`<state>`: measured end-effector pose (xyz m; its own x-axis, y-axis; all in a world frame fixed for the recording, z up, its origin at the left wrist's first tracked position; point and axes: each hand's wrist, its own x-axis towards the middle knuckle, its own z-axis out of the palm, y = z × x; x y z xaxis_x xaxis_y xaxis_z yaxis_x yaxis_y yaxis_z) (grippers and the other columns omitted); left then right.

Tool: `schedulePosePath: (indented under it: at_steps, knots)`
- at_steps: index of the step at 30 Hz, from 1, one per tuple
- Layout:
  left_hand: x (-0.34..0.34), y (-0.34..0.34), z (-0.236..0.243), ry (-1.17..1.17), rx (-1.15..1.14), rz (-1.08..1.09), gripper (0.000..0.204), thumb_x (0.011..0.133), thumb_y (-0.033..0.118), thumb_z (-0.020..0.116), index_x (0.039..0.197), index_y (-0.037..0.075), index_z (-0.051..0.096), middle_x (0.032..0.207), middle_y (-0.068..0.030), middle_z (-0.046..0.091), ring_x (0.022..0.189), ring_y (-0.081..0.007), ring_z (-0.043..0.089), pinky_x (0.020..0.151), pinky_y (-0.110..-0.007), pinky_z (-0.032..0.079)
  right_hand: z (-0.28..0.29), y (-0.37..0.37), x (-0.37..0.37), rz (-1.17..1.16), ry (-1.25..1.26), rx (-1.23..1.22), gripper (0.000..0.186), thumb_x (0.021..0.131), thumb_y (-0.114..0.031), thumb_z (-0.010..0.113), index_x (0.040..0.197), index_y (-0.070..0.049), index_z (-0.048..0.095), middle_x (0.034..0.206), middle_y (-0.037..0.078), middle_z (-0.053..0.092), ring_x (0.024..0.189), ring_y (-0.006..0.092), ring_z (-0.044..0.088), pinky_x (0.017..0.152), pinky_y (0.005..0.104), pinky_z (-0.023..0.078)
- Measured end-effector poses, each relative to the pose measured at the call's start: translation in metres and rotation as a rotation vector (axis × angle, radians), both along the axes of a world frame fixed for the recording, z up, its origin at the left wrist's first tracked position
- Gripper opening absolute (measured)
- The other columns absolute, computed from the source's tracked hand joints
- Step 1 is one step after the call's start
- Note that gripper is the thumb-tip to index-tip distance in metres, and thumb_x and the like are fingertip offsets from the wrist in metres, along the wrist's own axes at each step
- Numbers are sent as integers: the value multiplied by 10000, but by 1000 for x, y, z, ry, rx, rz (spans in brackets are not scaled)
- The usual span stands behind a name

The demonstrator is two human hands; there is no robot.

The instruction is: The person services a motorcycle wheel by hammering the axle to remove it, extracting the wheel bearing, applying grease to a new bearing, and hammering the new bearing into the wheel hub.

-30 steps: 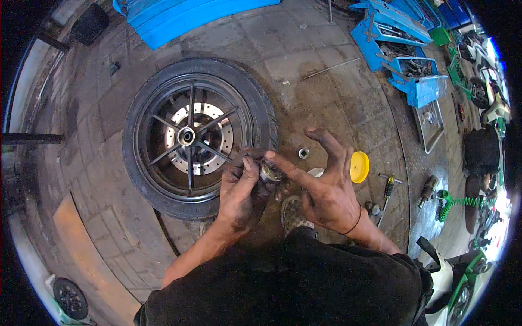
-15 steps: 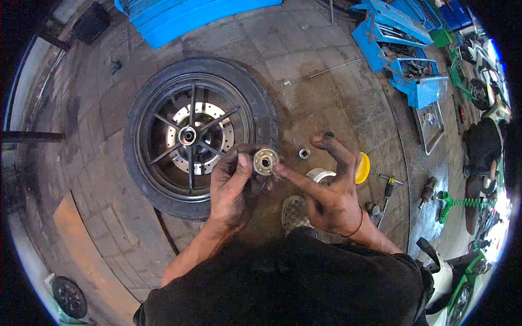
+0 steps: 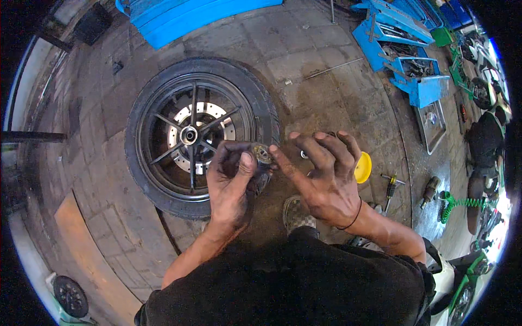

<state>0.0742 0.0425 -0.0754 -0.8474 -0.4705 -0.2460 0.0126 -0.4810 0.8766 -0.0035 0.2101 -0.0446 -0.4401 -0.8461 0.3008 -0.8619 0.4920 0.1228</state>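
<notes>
Between the thumb and fingers of my left hand [image 3: 229,187] is a small ring-shaped wheel bearing [image 3: 262,154], its face smeared with something yellowish, probably grease. It is tilted, showing partly edge-on. My right hand [image 3: 333,187] is just to the right, fingers spread, with its index fingertip at the bearing's rim. Whether that fingertip carries grease I cannot tell. Left of and beyond both hands, a motorcycle wheel [image 3: 157,187] with a black tyre lies flat on the floor. Its silver brake disc [image 3: 176,155] shows through the dark spokes around the hub [image 3: 188,135].
A yellow lid [image 3: 363,167] and a yellow-handled T-shaped tool [image 3: 391,187] lie right of my right hand. Farther off stand an open blue toolbox [image 3: 421,87] and a metal tray [image 3: 433,130]. A green coiled hose [image 3: 447,209] lies at right, a flat board [image 3: 89,244] at left.
The bearing has tipped from facing up to a slanted angle. My right hand's other fingers have risen and spread, now covering the white container and most of the small metal ring.
</notes>
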Motion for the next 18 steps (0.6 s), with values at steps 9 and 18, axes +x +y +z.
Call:
schedulePosePath:
  at_steps: [9, 18]
  knots:
    - [3, -5, 2, -11, 181, -43, 303, 964, 275, 666, 1067, 2, 586, 963, -78, 663, 860, -164, 642, 731, -318, 536, 18, 2, -13, -4, -313, -195, 565, 742, -82, 620, 1267, -287, 661, 1426, 88, 469, 1245, 342, 383, 1033, 549, 319]
    - [1, 0, -10, 48, 193, 27, 346, 951, 296, 671, 1119, 11, 568, 1030, -100, 660, 886, -172, 646, 764, -326, 545, -7, -8, 8, -43, -518, -219, 807, 664, 8, 616, 1416, -277, 553, 1415, 176, 419, 1234, 407, 374, 1053, 527, 318]
